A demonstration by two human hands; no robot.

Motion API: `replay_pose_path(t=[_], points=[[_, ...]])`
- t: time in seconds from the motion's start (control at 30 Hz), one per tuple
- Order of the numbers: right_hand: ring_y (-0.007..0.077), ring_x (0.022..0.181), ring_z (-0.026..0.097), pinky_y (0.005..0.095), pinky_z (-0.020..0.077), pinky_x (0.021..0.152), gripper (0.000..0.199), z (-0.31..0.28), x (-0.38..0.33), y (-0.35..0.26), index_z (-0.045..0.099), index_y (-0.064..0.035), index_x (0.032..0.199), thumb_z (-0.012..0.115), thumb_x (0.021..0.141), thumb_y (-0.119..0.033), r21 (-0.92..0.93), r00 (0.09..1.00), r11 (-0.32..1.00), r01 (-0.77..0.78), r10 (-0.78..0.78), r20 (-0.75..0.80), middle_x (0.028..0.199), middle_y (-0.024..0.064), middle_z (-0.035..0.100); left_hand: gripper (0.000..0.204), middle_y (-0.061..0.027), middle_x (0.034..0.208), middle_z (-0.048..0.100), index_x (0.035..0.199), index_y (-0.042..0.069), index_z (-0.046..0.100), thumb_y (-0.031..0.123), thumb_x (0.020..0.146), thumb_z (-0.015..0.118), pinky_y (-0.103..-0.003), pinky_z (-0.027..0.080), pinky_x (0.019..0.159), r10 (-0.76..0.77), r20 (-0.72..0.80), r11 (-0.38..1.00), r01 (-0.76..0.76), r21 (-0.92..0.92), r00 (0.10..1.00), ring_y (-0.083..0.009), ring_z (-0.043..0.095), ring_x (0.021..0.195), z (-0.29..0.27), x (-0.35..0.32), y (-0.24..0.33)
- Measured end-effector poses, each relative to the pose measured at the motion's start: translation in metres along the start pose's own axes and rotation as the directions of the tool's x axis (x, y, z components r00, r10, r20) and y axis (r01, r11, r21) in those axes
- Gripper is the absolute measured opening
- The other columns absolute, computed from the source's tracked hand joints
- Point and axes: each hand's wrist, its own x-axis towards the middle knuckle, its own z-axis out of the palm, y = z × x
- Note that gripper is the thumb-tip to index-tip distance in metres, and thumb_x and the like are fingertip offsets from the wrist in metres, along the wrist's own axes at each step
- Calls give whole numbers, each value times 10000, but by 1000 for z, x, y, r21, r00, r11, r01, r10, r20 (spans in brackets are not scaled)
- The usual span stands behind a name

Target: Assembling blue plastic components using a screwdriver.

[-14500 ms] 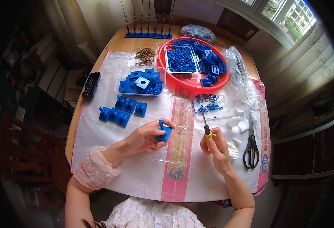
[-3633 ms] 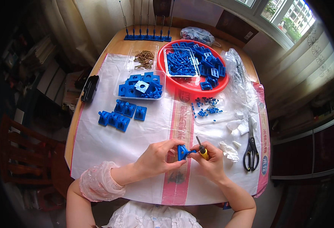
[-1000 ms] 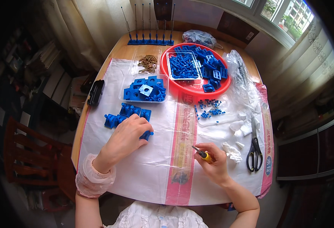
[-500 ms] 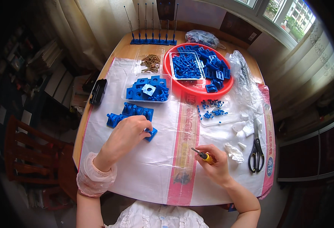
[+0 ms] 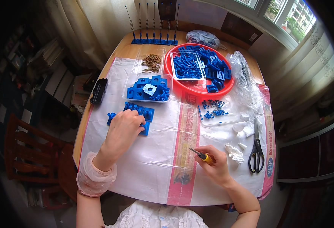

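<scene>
My left hand [image 5: 124, 128] is closed on a blue plastic piece [image 5: 145, 130], its fingertips over the piece and part of it hidden beneath them. Just beyond the fingers stand several similar blue plastic pieces [image 5: 148, 113] in a cluster; some are covered by the hand. Over the pink stripe of the sheet, my right hand [image 5: 218, 167] is wrapped round a screwdriver [image 5: 208, 158] with a yellow and black handle. Its metal tip points up and to the left, away from the blue pieces.
Beyond the left hand sits a clear tub [image 5: 128, 97] of blue square plates. Farther back are brass-coloured screws [image 5: 151, 62] and a red basin [image 5: 227, 91] of blue parts. Small blue bits [image 5: 216, 113], crumpled tissue [image 5: 234, 152] and black scissors [image 5: 256, 154] lie right.
My left hand has moved slightly away and left with the blue piece, setting it closer to the cluster. The right hand and screwdriver have hardly moved.
</scene>
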Motion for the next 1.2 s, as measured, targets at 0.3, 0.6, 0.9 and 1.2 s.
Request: replay_pose_path(t=[0.3,0.6,0.9,1.2], points=[[60,763,648,215,482,626,227,-1,1,2,668,24,1123,696,899,45,-17,1000,1000,5,-4,11,853,52,697,314,-113,961,682,1045,38,734,-22,745,806,-354,554,781,-176,-19,941,162,-297,984,-247,673,914,-48,-4,-17],[42,746,620,207,457,609,203,0,1,1,667,27,1112,685,910,37,4,998,999,-39,39,48,842,37,684,762,-144,1136,603,1315,39,558,117,649,920,-350,529,853,-459,109,873,470,-132,882,-236,620,935,-35,-36,-86],[61,734,623,228,468,618,214,-2,0,1,668,19,1110,687,898,47,7,999,1000,-13,13,30,835,53,685,603,-63,1107,490,1252,189,630,54,716,871,-301,533,868,-317,258,899,376,-226,913,-176,552,884,-20,-21,-95],[125,739,651,264,493,652,211,-2,2,0,683,13,1084,702,875,37,-32,999,999,10,-9,35,857,116,705,549,-45,1123,487,1206,170,659,67,714,879,-278,533,845,-278,320,878,375,-298,906,-151,547,851,-22,-17,-92]])
